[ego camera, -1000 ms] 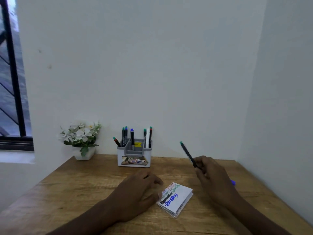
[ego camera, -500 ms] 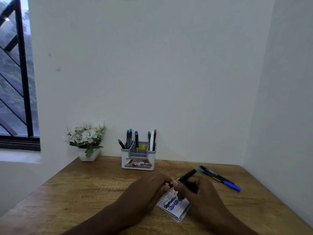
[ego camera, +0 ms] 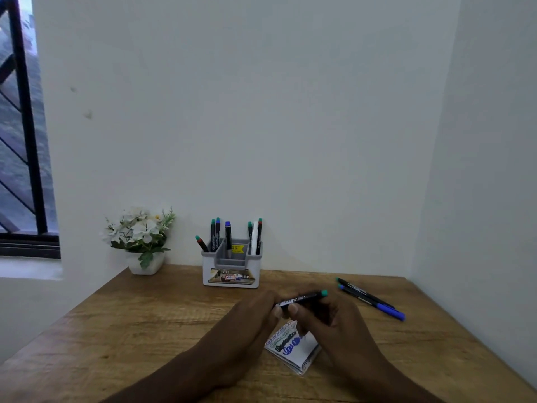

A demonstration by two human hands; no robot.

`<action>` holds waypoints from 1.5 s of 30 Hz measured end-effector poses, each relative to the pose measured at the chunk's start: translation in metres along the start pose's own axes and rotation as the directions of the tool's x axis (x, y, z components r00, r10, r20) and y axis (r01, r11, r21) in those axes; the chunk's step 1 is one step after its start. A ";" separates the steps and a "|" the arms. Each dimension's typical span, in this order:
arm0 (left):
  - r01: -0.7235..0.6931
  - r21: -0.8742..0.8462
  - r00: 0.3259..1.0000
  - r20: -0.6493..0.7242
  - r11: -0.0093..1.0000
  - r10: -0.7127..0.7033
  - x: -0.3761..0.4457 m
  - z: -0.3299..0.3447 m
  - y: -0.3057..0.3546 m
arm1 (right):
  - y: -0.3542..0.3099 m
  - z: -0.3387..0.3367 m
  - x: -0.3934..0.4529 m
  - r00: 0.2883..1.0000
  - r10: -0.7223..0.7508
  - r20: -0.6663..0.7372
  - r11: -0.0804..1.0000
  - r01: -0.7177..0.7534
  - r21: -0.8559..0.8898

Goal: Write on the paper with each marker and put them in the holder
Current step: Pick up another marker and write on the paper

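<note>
Head view: both hands meet over the wooden table (ego camera: 122, 330), left hand (ego camera: 247, 324) and right hand (ego camera: 328, 321) each pinching the green-capped marker (ego camera: 302, 299), which lies nearly level across the fingertips, green end past the right fingers. The scribbled paper pad (ego camera: 293, 349) lies on the table just below the fingertips, partly hidden by the right hand. Beyond the fingers stands the holder (ego camera: 231, 270) with markers upright; two loose markers (ego camera: 369, 298) lie right of the right hand, flower pot (ego camera: 139, 242) far left.
</note>
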State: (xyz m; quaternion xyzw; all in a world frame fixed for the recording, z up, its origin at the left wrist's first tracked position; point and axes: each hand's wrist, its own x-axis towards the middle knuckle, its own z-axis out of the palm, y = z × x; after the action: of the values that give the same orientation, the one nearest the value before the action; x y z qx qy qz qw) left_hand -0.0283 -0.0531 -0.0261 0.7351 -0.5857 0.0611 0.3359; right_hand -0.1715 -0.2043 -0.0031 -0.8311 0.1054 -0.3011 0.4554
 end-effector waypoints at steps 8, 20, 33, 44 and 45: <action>-0.024 0.072 0.999 0.035 0.997 0.022 0.000 -0.002 0.004 | -0.002 0.003 -0.003 1.000 -0.002 0.007 0.998 0.001 0.062; 0.063 0.224 0.997 0.019 0.973 -0.069 -0.006 -0.016 -0.010 | 0.000 -0.017 0.012 0.970 0.152 -0.187 0.938 -0.082 0.336; 0.038 0.324 0.985 0.146 0.945 -0.090 -0.004 -0.020 -0.018 | 0.019 -0.014 0.011 0.962 0.263 0.078 0.954 -0.271 0.128; 0.081 0.420 0.985 0.102 0.904 -0.135 -0.004 -0.009 -0.010 | 0.027 -0.019 0.017 0.954 0.296 0.045 0.952 -0.290 -0.100; 0.086 0.422 0.983 0.110 0.902 -0.145 -0.003 -0.009 -0.010 | 0.028 -0.020 0.018 0.967 0.255 -0.002 0.950 -0.251 -0.189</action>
State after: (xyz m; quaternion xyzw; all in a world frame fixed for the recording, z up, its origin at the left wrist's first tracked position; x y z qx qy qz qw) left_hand -0.0174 -0.0450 -0.0248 0.8256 -0.5366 0.1130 0.1331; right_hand -0.1665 -0.2421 -0.0111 -0.8532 0.2338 -0.2199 0.4112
